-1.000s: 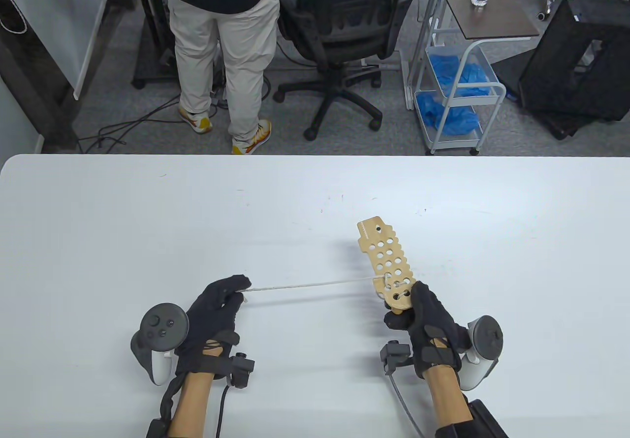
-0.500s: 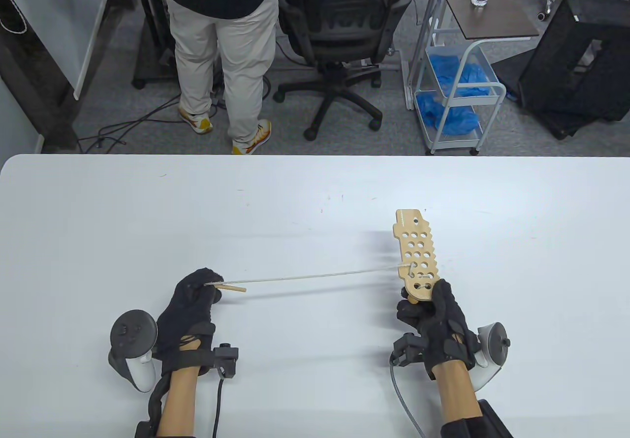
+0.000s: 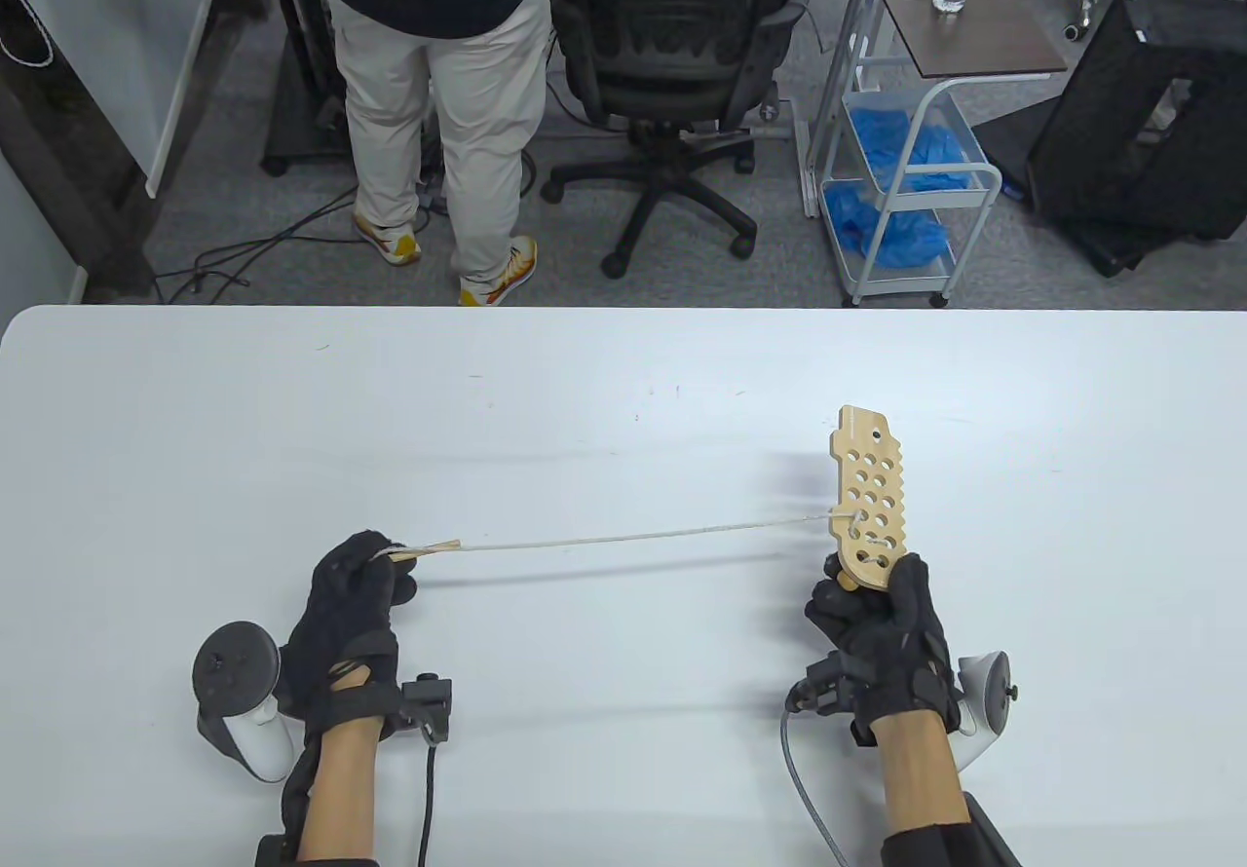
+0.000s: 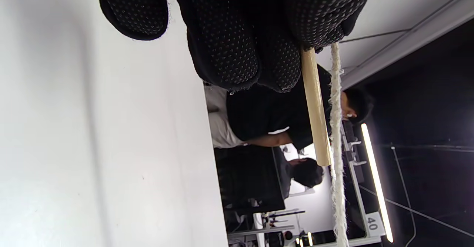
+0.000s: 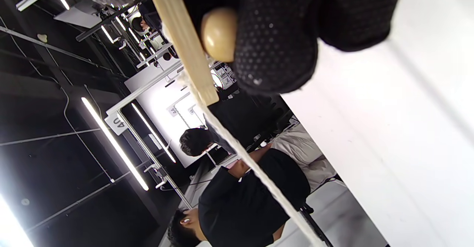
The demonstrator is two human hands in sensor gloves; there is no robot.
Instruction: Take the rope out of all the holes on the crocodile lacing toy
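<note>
1. The rope (image 3: pixel 643 538) runs taut, roughly level, from the left hand (image 3: pixel 351 604) at lower left, fingers pinching its wooden needle (image 4: pixel 314 106).
2. It enters the crocodile board (image 3: pixel 870 497) at lower right, clamped upright by the right hand (image 3: pixel 891 628).

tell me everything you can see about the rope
The rope is a thin, off-white, fuzzy twisted cord, stretched taut above the table. One end, with a wooden needle, is pinched by the left hand; the other still threads holes near the lower end of the wooden crocodile lacing toy, which the right hand holds.
</note>
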